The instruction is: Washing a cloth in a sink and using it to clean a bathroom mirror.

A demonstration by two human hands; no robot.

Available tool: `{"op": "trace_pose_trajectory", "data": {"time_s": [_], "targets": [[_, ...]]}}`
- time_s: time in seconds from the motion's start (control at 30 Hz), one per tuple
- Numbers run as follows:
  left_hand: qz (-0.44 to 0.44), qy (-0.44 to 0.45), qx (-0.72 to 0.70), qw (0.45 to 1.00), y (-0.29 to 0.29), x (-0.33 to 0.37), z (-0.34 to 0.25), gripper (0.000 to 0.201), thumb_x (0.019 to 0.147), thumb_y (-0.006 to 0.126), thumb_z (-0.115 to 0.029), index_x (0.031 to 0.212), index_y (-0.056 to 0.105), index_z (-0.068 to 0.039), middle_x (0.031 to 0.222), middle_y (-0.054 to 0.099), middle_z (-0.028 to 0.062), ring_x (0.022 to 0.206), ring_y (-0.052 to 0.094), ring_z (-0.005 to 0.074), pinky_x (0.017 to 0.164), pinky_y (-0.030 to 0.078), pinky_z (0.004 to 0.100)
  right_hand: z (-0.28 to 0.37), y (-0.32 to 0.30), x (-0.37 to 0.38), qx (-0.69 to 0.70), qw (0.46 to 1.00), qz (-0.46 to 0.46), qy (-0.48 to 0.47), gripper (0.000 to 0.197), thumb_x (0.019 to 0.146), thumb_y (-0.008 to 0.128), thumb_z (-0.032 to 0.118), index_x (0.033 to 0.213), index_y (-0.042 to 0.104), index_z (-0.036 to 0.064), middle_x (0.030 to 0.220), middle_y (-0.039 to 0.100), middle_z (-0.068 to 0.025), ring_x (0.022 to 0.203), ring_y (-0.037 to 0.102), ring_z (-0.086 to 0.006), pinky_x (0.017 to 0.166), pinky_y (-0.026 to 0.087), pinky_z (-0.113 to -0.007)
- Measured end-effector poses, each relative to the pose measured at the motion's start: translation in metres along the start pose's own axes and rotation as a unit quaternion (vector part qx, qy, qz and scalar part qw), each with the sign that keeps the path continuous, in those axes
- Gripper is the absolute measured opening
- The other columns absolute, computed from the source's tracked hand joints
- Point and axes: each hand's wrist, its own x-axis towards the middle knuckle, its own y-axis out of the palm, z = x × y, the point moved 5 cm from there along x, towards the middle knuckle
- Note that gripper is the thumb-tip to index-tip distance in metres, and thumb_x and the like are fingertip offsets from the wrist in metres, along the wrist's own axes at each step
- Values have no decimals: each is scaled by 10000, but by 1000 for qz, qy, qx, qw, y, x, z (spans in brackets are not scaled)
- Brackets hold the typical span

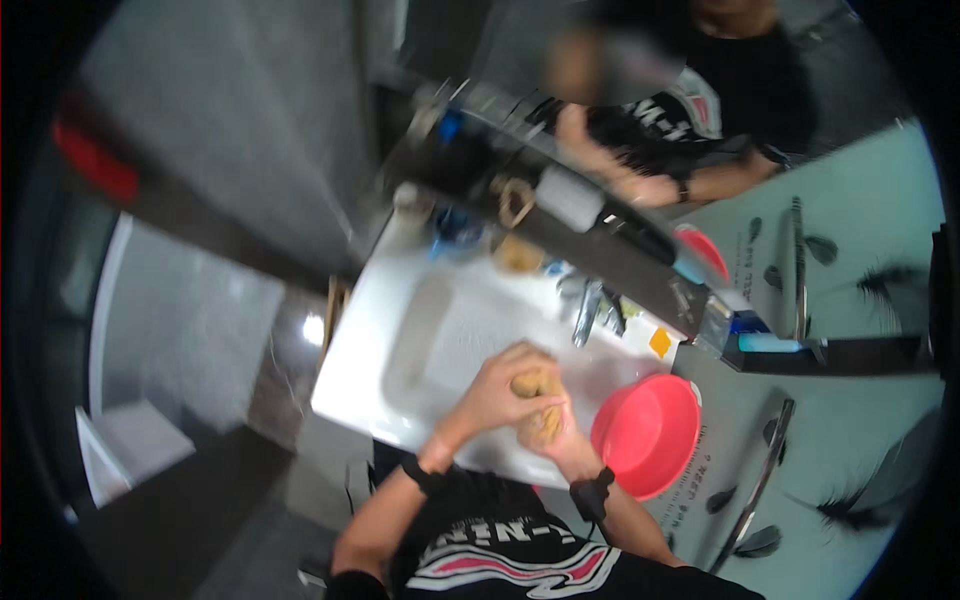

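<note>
Seemingly mid-squeeze, left hand and right hand are clasping a lump over the sink (next likely needing steadiness).

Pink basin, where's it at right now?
In the head view, the pink basin is right of centre, by the right end of the white sink, just right of the person's right hand and lower right of the faucet.

I see, lower centre: black shirt | white lettering, pink-and-white wavy stripe | black band on each wrist
</note>
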Motion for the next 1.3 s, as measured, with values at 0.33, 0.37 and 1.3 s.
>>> {"op": "trace_pose_trajectory", "data": {"time_s": [0.33, 0.37, 1.3], "targets": [[-254, -148, 89, 952, 12, 10, 34, 507, 1041, 519, -248, 629, 536, 46, 528, 516, 44, 522, 423, 95, 500, 372, 327, 12, 68, -5, -488, 709, -262, -435, 442, 1039, 350, 279, 949, 616, -63, 842, 663, -205, 742, 638, -332, 682, 482, -458], [-250, -134, 96, 954, 12, 12, 41, 507, 1041, 519, -248, 629, 536, 46, 528, 516, 44, 522, 423, 95, 500, 372, 327, 12, 73, -7, -511, 686, -298, -425, 415, 1035, 329, 248, 928, 590, -57, 859, 637, -243, 824, 621, -394, 733, 470, -495], [-94, -186, -125, 970, -44, -53, 80, 490, 1060, 453, -412, 1312, 572, -9, 1148, 677, 103, 991, 649, 198, 837, 524, 322, 11, 91, -58, -584, 550, -220, -556, 587, 756, 854, 337, 1196, 620, 27, 1082, 669, -172, 990, 674, -293, 869, 536, -372]]}}
